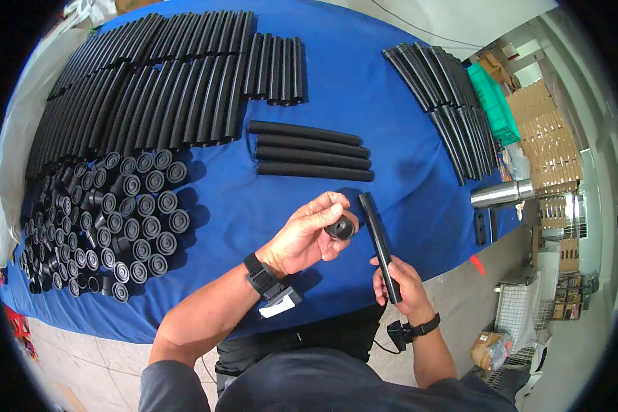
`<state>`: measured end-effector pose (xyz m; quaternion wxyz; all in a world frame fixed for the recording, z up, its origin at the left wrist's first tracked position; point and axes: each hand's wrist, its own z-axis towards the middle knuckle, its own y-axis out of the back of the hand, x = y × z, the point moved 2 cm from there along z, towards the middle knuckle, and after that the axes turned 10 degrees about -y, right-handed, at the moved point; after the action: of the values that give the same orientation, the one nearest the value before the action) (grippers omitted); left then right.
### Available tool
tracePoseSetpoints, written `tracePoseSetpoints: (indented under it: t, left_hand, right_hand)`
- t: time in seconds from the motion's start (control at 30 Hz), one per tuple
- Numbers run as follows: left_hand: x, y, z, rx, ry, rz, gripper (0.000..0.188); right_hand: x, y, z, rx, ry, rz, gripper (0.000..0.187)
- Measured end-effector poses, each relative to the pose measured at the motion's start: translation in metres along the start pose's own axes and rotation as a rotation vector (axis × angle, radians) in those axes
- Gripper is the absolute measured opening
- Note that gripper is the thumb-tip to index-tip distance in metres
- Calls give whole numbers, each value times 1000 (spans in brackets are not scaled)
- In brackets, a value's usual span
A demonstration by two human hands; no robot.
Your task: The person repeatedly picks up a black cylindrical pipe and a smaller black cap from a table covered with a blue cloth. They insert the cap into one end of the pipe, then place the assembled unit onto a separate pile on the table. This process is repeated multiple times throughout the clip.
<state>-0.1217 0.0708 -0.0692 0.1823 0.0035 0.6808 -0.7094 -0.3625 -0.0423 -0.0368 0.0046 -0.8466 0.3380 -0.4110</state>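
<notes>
Over the front of the blue-covered table, my left hand (pixel 316 230) grips a round black end cap (pixel 339 228) between thumb and fingers, its hollow face turned toward me. To its right, my right hand (pixel 402 281) is closed around the lower part of a black tube (pixel 375 237), which slants up and to the left. The tube's upper end is close to the cap but apart from it. Just beyond my hands lie several black tubes (pixel 312 152) side by side, crosswise on the cloth.
Rows of black tubes (pixel 137 103) cover the far left, with many black caps (pixel 144 226) in front of them. More tubes (pixel 446 103) lie at right, beside a green bin (pixel 493 103). A silver metal cylinder (pixel 498 194) rests near the right edge of the blue cloth (pixel 336 75).
</notes>
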Motion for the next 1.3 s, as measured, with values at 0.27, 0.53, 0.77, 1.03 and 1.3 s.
tracePoseSetpoints:
  t: [0.27, 0.53, 0.77, 1.03, 1.3]
  left_hand:
    - [-1, 2, 2, 94, 9, 4, 33]
    - [-1, -4, 1, -12, 18, -11, 38]
    - [-4, -2, 1, 1, 52, -42, 35]
    - [-2, 1, 0, 48, 41, -53, 24]
    - [-2, 3, 0, 43, 33, -2, 29]
  right_hand:
    - [1, 0, 6, -61, -16, -31, 38]
    - [2, 2, 7, -50, -29, -15, 38]
    - [4, 2, 7, -50, -48, -10, 38]
    - [3, 2, 8, -50, -45, 5, 39]
    - [4, 0, 7, -56, -32, 0, 38]
